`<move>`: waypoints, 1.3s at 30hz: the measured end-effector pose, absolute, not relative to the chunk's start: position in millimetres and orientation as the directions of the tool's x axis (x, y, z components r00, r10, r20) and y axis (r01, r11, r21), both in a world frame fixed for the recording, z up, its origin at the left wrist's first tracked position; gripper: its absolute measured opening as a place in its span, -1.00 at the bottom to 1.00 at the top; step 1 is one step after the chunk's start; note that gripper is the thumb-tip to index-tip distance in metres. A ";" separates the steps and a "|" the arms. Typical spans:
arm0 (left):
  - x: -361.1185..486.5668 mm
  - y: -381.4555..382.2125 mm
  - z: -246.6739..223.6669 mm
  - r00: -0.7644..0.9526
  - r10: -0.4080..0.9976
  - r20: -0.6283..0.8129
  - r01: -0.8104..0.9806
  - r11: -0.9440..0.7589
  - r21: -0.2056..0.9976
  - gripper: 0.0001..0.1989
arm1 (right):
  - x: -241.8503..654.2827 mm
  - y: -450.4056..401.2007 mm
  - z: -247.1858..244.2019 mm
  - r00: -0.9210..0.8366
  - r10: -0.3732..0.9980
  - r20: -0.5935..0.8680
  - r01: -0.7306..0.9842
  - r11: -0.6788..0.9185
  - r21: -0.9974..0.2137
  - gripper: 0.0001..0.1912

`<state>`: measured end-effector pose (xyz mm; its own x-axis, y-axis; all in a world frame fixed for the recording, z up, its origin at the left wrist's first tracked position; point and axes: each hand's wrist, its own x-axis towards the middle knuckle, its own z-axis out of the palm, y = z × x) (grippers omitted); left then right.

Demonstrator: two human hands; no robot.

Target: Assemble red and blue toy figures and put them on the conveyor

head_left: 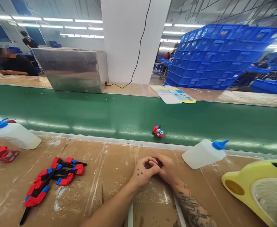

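Close together over the brown table (114, 173), left hand (143, 171) and right hand (165, 167), with fingers curled inward and meeting at the tips. Cannot tell whether clasping something small or bare inside, the palms being hidden.

Just beyond the fingertips, on the near side of the green belt (129, 110), a small red, blue and white toy (158, 131), apart from both hands. Near the right hand, a bottle (203, 154) with blue nozzle, tilted over; farther right, a yellow object (244, 189), cut off by the edge of view. Well to the left of the left hand, a cluster of red, blue and black parts (55, 176); past these, a second bottle (19, 135), also tilted, and red pieces (9, 156).

Across the belt, printed card (173, 94) overhanging the ledge (129, 89), a metallic box (74, 71), a white pillar (129, 37) with a dark cable (139, 47), and stacked blue crates (207, 60). At far left, a seated person (22, 64) in dark clothing.
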<state>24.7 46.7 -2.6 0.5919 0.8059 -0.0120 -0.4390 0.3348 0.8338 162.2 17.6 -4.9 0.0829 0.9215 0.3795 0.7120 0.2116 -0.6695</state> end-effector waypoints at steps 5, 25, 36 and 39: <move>23.7 48.2 0.9 0.659 0.750 -0.055 -0.366 0.384 0.848 -0.73 | 171.9 14.3 -0.8 0.064 0.972 0.228 0.589 0.147 -0.795 -0.67; 23.0 50.5 2.7 0.719 0.688 -0.099 -0.380 0.508 0.773 -0.82 | 172.6 16.3 3.3 0.082 0.987 0.137 0.552 0.070 -0.831 -0.67; 24.1 51.0 6.6 0.709 0.688 -0.152 -0.358 0.538 0.763 -0.88 | 170.3 16.0 2.7 0.110 0.989 0.098 0.540 0.023 -0.841 -0.68; 24.3 51.0 6.6 0.712 0.685 -0.156 -0.357 0.544 0.760 -0.88 | 169.7 16.4 3.1 0.108 0.989 0.098 0.540 0.025 -0.841 -0.68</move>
<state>24.3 51.0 6.6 0.7118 0.6849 -0.1558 -0.3569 0.5438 0.7596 169.7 16.4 3.1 0.1079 0.9893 0.0984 0.5400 0.0248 -0.8413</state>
